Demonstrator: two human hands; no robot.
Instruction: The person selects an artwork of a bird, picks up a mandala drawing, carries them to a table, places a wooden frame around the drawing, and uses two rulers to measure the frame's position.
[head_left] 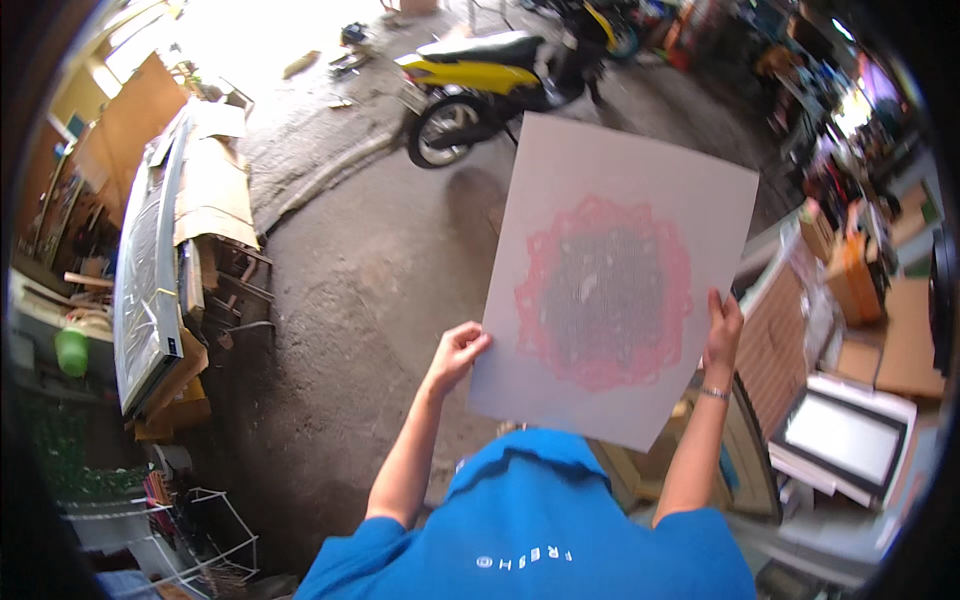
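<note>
The sheet point(613, 285) is spanning the gap between both hands beyond the shirt point(540, 520), its long axis running outward and leaning right. The left hand point(460, 352) is pinching its left edge low; the right hand point(723, 325) is gripping the opposite edge higher.

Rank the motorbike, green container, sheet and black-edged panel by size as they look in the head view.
1. sheet
2. motorbike
3. black-edged panel
4. green container
Real sizes may differ: the sheet is nearest.
</note>
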